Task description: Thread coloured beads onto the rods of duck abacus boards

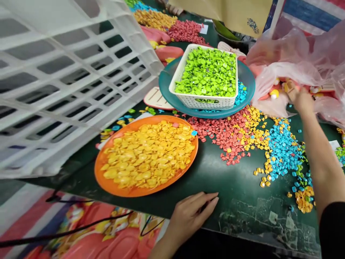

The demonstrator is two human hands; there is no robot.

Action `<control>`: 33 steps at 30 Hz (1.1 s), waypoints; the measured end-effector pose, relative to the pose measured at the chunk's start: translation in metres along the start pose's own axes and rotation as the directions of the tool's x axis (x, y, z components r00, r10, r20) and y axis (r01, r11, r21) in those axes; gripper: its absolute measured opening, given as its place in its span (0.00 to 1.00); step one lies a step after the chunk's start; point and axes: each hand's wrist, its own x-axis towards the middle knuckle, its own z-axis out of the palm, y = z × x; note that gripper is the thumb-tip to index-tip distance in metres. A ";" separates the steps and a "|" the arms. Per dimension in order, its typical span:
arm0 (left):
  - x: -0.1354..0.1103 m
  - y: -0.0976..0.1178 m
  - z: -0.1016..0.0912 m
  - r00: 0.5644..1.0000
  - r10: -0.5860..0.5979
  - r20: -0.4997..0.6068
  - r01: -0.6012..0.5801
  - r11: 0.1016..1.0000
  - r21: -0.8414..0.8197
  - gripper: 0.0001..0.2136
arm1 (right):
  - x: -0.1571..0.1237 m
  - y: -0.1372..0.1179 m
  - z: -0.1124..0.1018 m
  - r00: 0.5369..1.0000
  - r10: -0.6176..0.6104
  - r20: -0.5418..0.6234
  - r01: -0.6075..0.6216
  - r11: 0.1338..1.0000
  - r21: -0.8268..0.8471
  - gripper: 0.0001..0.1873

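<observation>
My left hand [192,212] rests flat on the near edge of the dark green table [231,201], fingers stretched out and empty, just below an orange plate [107,181] heaped with yellow plastic pieces [147,154]. My right hand [299,96] reaches far right into a clear pinkish plastic bag [296,57] that holds pink and yellow toy parts. Its fingers are curled inside the bag, and what they grip is hidden. Loose red, yellow and blue small pieces [258,140] lie scattered on the table between my two arms.
A white basket [205,102] of green pieces stands on a teal plate [167,86] at the back. A large white slatted crate [61,72] fills the left. More coloured piles [167,23] lie farther back. Printed packaging [81,230] lies below the table edge.
</observation>
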 end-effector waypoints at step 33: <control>-0.025 0.068 0.056 0.988 0.122 0.095 -0.114 0.990 -0.089 0.25 | -0.288 -0.219 0.017 0.947 -0.004 0.322 -0.005 1.000 0.028 0.16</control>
